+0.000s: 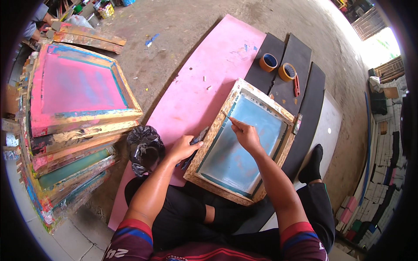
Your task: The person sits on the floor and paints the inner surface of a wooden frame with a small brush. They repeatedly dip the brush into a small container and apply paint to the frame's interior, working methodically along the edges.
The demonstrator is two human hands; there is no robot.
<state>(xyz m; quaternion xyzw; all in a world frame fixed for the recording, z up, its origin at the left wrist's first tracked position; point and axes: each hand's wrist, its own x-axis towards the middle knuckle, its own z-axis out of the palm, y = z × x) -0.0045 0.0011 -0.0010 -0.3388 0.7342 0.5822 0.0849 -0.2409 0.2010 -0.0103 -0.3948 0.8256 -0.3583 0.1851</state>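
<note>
A wooden screen-printing frame (216,128) with pale blue mesh (237,148) lies tilted on my lap and the pink board (204,69). My right hand (246,135) rests on the mesh near its upper left corner and pinches a thin stick-like tool (227,116) whose tip touches the frame's inner edge. My left hand (185,148) grips the frame's left rail together with a dark flat object (198,138); what it is I cannot tell.
A tall stack of paint-stained wooden screen frames (74,126) stands at my left. A black plastic bag (144,148) sits beside my left knee. Two tape rolls (277,66) and a red cutter (296,85) lie on black mats (300,56) beyond the frame. Another person's arm (37,21) is at the far left.
</note>
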